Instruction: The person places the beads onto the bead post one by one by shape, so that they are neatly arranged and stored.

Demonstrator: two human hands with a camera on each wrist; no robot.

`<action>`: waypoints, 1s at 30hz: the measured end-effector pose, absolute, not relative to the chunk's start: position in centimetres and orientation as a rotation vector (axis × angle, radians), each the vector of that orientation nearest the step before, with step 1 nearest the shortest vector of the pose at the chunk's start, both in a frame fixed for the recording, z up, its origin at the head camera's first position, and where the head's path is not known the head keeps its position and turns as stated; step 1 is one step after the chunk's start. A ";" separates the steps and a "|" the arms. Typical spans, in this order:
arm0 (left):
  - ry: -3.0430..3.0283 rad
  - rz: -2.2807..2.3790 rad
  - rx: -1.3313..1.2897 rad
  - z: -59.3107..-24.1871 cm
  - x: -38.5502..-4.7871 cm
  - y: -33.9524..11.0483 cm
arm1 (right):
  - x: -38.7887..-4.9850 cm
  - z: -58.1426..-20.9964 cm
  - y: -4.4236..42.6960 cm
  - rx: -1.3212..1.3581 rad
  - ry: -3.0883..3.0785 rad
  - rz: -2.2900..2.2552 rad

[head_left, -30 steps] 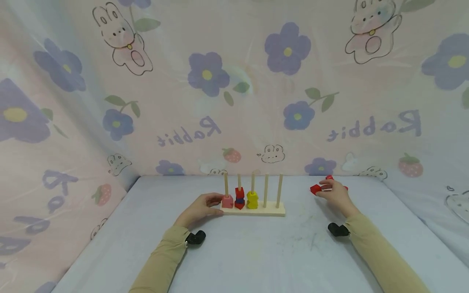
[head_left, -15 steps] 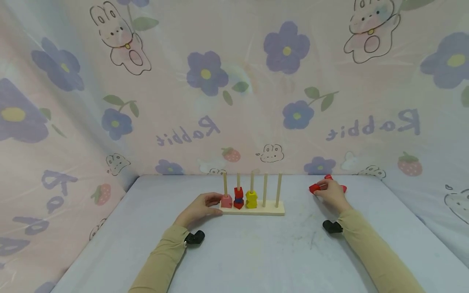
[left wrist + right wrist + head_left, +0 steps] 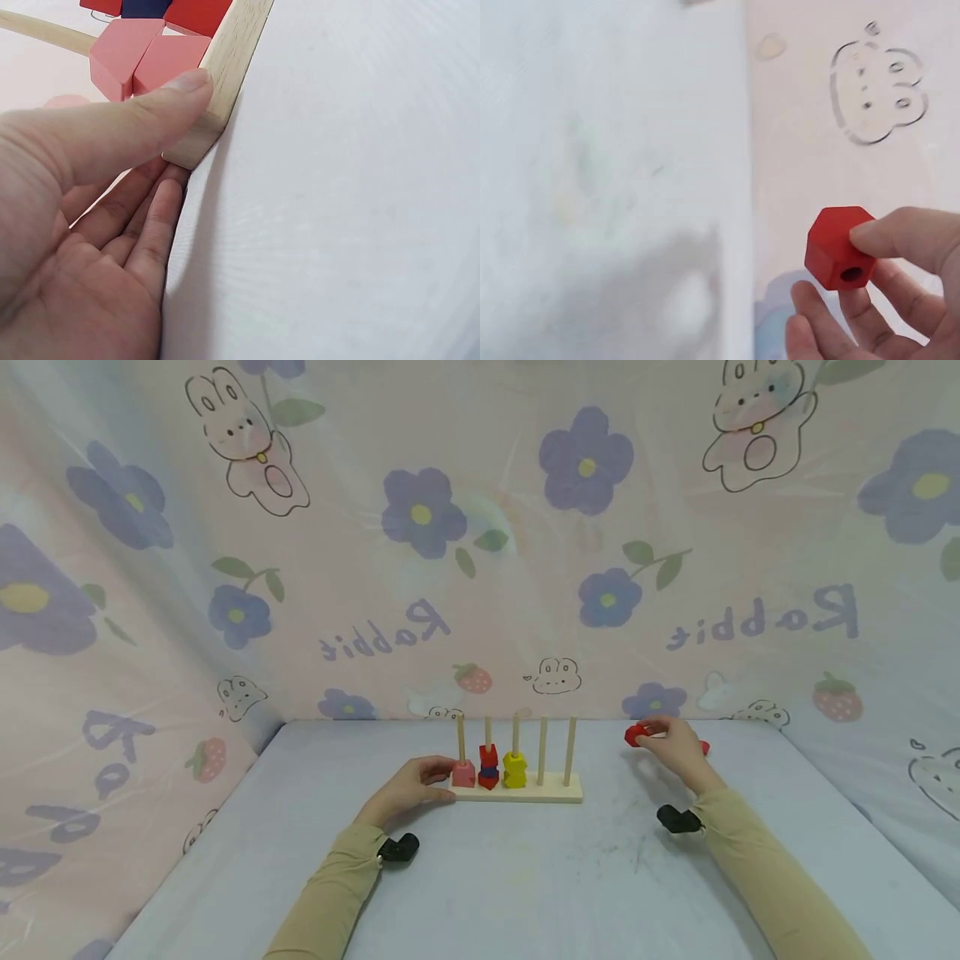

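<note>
A wooden peg stand (image 3: 558, 789) with several upright pegs sits on the table. Pink blocks (image 3: 463, 774) fill the bottom of its leftmost peg, red and blue blocks (image 3: 488, 767) the second, and yellow blocks (image 3: 515, 770) the middle one; the two right pegs are bare. At the stand's left end my left hand (image 3: 408, 789) holds the base, thumb (image 3: 172, 101) on one side and fingers round the other. My right hand (image 3: 678, 752) pinches a red faceted block (image 3: 836, 251) with a hole in it, raised off the table at the right.
Another red piece (image 3: 704, 747) lies on the table behind my right hand, partly hidden. A patterned cloth (image 3: 510, 568) with rabbits and flowers rises behind the white table (image 3: 525, 885). Black wrist mounts (image 3: 678, 820) sit at both cuffs.
My right hand has taken hold of the red block and lifted it off the table, slightly up and to the left. The left hand and the peg stand stay put.
</note>
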State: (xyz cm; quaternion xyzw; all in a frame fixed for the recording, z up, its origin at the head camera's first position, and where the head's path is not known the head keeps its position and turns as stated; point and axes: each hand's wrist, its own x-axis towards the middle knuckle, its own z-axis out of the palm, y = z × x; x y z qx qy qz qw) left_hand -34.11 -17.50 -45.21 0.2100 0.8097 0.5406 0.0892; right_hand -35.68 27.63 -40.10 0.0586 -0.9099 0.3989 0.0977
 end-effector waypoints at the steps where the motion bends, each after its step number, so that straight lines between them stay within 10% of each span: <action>1: 2.409 1.610 0.625 -45.2 -34.1 -17.5 | -35.5 -39.6 27.4 0.186 -2.688 1.197; 30: 2.399 1.612 0.605 -44.9 -33.7 -17.4 | -31.4 -29.5 16.5 0.768 -2.369 1.503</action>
